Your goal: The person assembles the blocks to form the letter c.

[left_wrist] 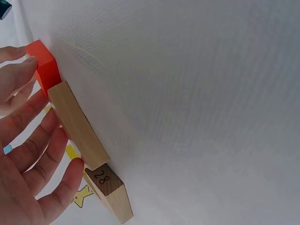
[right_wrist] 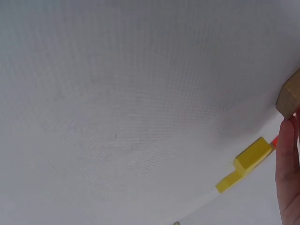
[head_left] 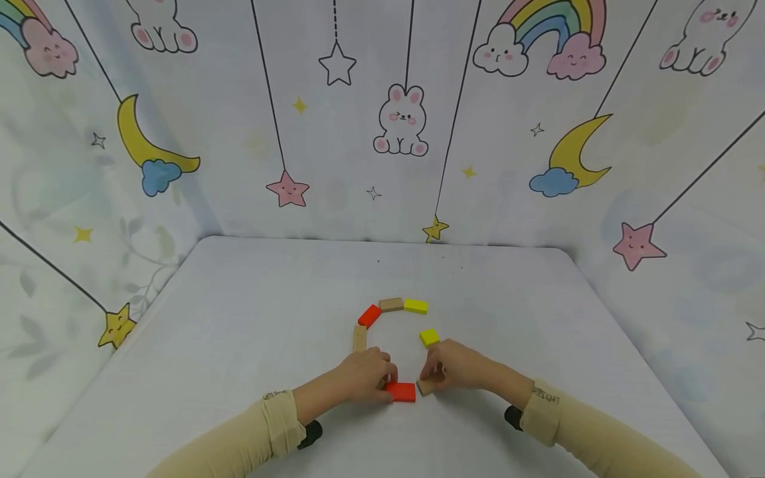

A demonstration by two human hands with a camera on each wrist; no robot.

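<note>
In the head view, my left hand is bent over the left end of a red block, thumb and fingers about it. The left wrist view shows fingertips touching a wooden block lying against the red block. A wooden block marked 28 continues that row. My right hand grips a wooden block just right of the red one. Its fingertips meet that block at the edge of the right wrist view. My left hand hides part of the row from above.
Farther around the curve lie a wooden block, a red block, another wooden block and two yellow blocks, one at the back and one beside my right hand. Printed cloth stands behind the white tabletop.
</note>
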